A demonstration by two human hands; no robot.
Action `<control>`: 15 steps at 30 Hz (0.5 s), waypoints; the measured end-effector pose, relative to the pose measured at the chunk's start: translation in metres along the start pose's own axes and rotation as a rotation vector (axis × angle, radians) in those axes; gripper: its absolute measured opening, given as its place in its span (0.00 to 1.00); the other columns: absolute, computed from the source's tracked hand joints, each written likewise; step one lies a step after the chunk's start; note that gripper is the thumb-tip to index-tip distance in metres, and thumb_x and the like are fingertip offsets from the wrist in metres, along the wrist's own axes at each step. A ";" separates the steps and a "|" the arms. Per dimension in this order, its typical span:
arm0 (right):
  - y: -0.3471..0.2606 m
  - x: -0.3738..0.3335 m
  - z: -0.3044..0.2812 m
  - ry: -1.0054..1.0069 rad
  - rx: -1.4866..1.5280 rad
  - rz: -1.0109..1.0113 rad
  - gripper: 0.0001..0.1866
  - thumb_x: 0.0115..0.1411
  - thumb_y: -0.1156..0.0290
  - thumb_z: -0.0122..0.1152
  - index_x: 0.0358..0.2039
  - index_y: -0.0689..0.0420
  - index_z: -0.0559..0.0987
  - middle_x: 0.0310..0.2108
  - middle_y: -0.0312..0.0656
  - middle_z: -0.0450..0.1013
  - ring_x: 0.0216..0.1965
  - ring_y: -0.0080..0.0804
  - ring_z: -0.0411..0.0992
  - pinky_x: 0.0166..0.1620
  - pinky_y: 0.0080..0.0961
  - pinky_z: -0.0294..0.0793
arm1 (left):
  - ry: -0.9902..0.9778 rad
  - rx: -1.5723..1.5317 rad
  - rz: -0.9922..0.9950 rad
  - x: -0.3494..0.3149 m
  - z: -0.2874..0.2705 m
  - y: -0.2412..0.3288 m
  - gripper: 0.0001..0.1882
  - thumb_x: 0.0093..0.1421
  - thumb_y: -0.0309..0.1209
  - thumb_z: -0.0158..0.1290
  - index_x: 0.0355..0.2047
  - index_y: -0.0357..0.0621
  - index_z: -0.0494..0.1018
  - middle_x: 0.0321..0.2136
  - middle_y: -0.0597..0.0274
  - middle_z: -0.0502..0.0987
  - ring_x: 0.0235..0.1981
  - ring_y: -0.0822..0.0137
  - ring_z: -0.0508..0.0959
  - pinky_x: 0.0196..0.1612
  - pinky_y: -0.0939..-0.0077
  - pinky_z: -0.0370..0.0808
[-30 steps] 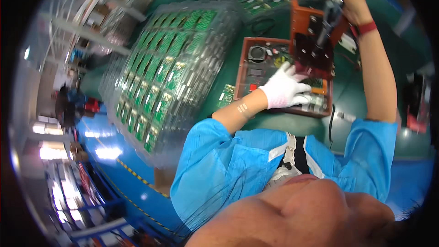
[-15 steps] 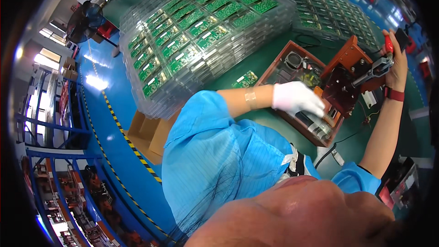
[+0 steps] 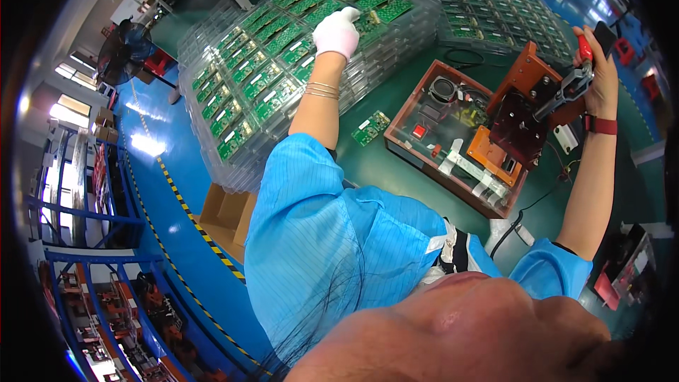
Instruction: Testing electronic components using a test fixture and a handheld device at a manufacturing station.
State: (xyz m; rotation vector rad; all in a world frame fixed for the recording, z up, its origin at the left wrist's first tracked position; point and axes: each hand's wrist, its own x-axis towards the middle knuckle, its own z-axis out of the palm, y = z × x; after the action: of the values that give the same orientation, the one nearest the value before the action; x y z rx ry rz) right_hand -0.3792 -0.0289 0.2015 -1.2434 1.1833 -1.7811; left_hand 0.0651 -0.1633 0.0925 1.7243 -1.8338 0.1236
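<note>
My left hand, in a white glove, reaches far forward onto a stack of clear trays filled with green circuit boards. Its curled fingers rest on a board near the stack's right end; whether they grip it is hidden. My right hand, bare with a red wrist strap, is closed around the red-handled lever of a brown test fixture. The fixture's hinged top plate stands raised. A single green board lies on the green table between the trays and the fixture.
A second stack of board-filled trays sits behind the fixture. A black cable runs from the fixture toward me. An open cardboard box stands on the blue floor at the left, beside yellow-black tape, a fan and shelving.
My left hand has left the fixture and swung forward and left onto the tray stack. My right hand stays on the lever, and the view has tilted.
</note>
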 end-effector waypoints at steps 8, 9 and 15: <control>0.000 -0.001 -0.006 0.023 0.021 -0.008 0.25 0.62 0.63 0.66 0.54 0.67 0.75 0.43 0.40 0.82 0.26 0.18 0.69 0.30 0.12 0.71 | 0.183 0.048 0.398 -0.025 -0.019 0.010 0.11 0.57 0.27 0.56 0.40 0.50 0.83 0.42 0.66 0.83 0.41 0.58 0.81 0.45 0.68 0.78; 0.002 -0.002 -0.007 0.029 0.016 -0.002 0.25 0.62 0.62 0.66 0.54 0.67 0.75 0.43 0.40 0.82 0.26 0.18 0.69 0.30 0.12 0.71 | 0.124 -0.233 0.490 -0.038 -0.023 0.015 0.12 0.57 0.29 0.57 0.41 0.49 0.82 0.42 0.64 0.83 0.39 0.58 0.81 0.45 0.68 0.78; -0.003 -0.006 -0.002 0.056 -0.007 0.038 0.29 0.66 0.64 0.60 0.62 0.69 0.69 0.53 0.39 0.77 0.28 0.19 0.66 0.35 0.14 0.70 | -0.493 -0.354 0.630 -0.104 -0.010 0.019 0.16 0.56 0.36 0.60 0.44 0.46 0.81 0.45 0.60 0.81 0.43 0.57 0.79 0.50 0.67 0.76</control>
State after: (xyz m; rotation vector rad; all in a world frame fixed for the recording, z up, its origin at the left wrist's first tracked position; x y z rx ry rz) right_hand -0.3787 -0.0220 0.2018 -1.1746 1.2369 -1.7959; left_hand 0.0474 -0.0645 0.0566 0.9388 -2.5241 -0.3863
